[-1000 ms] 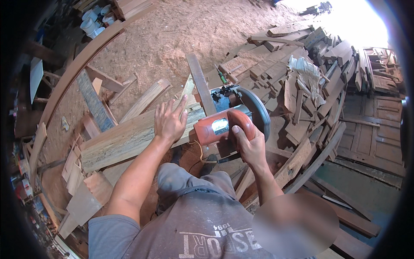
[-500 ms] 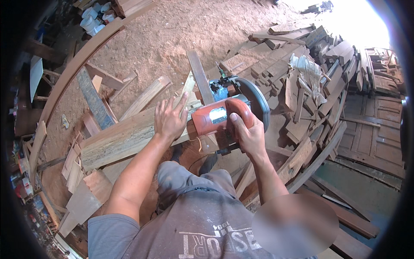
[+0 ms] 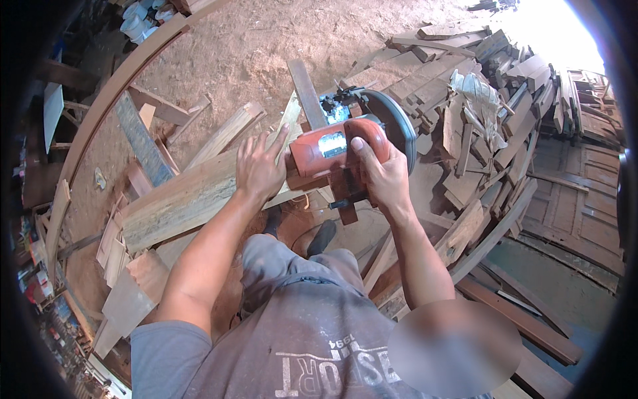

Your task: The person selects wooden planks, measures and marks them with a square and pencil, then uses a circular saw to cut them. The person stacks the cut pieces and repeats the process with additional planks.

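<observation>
My right hand (image 3: pixel 385 174) is closed around the handle of an orange-red miter saw (image 3: pixel 311 151), the thumb lying along the top of the grip. To the right of the motor body stands the saw's round grey blade guard (image 3: pixel 403 126). A thick, pale wooden plank (image 3: pixel 176 203) with a rough-grained face runs from the lower left toward the saw. At the plank's saw end lies my left hand (image 3: pixel 259 165), fingers spread, close to the motor body. The blade's edge and the place where it meets the wood are hidden.
A narrow board (image 3: pixel 306 90) points away beyond the saw. Loose planks (image 3: pixel 143 143) lie to the left, and a large heap of offcuts (image 3: pixel 458 126) fills the right. Sawdust (image 3: pixel 279 40) covers the far floor; white buckets (image 3: pixel 136 25) stand far left. My shoe (image 3: pixel 322 238) shows below.
The saw's body and my right hand have moved away from me, uncovering a dark part beneath the saw. My left hand stays spread on the plank.
</observation>
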Motion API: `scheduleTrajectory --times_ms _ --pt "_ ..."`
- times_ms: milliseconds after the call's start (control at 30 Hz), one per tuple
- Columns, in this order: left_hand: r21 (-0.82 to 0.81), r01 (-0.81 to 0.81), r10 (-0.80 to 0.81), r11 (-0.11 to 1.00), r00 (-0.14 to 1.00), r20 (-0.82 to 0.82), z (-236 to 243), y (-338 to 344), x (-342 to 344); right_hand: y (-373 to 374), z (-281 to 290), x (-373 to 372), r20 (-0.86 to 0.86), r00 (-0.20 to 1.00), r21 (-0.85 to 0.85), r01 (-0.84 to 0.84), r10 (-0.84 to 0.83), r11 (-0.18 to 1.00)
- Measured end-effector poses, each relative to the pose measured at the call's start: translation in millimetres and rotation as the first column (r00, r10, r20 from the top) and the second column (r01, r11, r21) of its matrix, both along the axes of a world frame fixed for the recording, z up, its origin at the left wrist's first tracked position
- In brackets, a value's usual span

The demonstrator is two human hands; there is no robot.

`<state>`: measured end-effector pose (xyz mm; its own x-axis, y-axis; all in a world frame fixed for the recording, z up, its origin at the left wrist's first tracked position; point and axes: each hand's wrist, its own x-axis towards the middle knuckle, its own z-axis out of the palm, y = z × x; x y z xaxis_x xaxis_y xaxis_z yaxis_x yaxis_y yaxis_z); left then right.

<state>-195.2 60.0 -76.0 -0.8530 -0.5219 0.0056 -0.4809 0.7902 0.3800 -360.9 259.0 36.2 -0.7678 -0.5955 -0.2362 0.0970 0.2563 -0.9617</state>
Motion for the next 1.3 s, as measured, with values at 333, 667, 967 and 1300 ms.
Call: scheduleTrajectory --times_ms 333,667,967,1300 --pt "0.000 0.010 -0.010 1.000 1.000 -0.019 -2.0 -0.4 2.0 -23.7 2.8 -10.5 -0.001 1.000 -0.019 0.009 -0.009 1.000" --pt "0.051 -0.011 0.012 0.999 1.000 -0.003 -4.0 0.2 0.8 -40.4 14.6 -19.7 -0.045 0.999 0.088 0.003 0.001 0.996" --pt "0.070 -0.013 0.007 0.997 0.996 0.086 2.3 -0.2 -0.2 -63.4 5.5 -36.6 -0.125 0.992 0.108 -0.015 0.029 0.994" --pt "0.015 0.005 -0.005 1.000 0.999 0.048 -4.5 -3.4 -1.2 -59.5 -13.0 -31.3 -0.356 0.929 0.052 0.129 -0.102 0.990"
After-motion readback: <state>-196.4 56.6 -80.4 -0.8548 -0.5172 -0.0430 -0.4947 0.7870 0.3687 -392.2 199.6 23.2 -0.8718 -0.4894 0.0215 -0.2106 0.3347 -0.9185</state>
